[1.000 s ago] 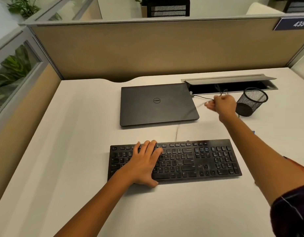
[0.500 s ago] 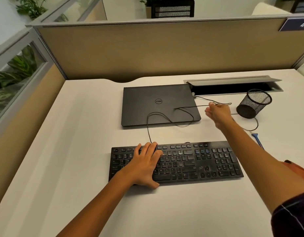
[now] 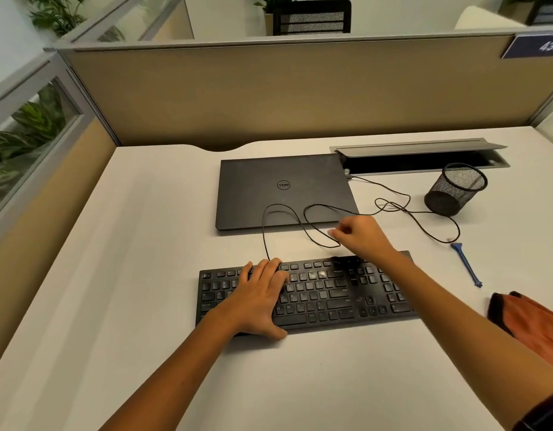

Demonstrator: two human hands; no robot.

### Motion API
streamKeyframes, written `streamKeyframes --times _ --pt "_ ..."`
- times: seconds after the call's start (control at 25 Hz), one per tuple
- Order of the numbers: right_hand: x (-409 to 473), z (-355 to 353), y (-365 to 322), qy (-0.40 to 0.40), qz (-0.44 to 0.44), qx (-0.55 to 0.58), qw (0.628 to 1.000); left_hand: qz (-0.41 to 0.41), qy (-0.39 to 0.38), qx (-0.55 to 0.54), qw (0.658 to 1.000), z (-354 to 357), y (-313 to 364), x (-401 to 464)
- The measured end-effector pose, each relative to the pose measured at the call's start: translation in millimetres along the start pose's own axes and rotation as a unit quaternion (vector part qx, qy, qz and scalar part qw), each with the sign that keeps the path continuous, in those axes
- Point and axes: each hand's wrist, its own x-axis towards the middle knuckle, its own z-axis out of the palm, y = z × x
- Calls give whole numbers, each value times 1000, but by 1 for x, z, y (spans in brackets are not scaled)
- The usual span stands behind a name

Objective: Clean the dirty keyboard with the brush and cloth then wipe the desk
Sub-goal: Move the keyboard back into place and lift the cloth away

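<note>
On the white table (image 3: 144,275), the left hand (image 3: 259,297) is laid flat on the left half of the black keyboard (image 3: 325,293), fingers straight and holding nothing. Behind it a closed laptop (image 3: 281,191) is seen, with the thin black cable (image 3: 306,225) looped across it. The right hand (image 3: 360,234) is held above the keyboard's back edge, its fingers curled and pinching the cable. Farther right, a blue brush (image 3: 466,264), an orange cloth (image 3: 530,325) and a mesh cup (image 3: 455,189) are found.
</note>
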Motion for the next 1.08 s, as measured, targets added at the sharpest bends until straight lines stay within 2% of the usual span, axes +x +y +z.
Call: streamKeyframes --times 0.08,0.12,0.2,0.28,0.36,0.48,0.56,0.64,0.72,0.92,0.96,1.08 --pt "-2 12 -22 139 -57 38 988 -1 -1 -7 1000 0 0 -1" --pt "-2 17 -34 171 -82 61 980 -3 -1 -12 1000 0 0 -1" --pt "2 30 -56 129 -133 50 981 -8 -1 -23 1000 -1 0 -1" --pt "12 46 -71 16 -144 -7 989 -16 3 -23 1000 -1 2 -1" --pt "22 62 -80 -65 -109 -58 990 -38 1 -17 999 1 3 -4" --pt "33 85 -88 -117 -52 -116 985 -74 -10 -20 997 2 -1 -10" --pt "36 94 -94 -144 -50 -136 979 -78 -7 -19 997 2 -3 -13" --pt "39 97 -97 -145 -53 -134 979 -75 10 -22 997 2 -3 -13" --pt "46 94 -96 -112 -43 -127 985 -69 29 -18 997 4 -4 -13" --pt "76 59 -89 37 -13 -17 999 -65 43 -12 997 10 -5 -15" --pt "82 53 -88 38 -16 -5 999 -64 44 -12 997 10 -6 -15" --pt "80 52 -81 -43 -33 -42 998 -63 46 -22 997 10 -7 -14"
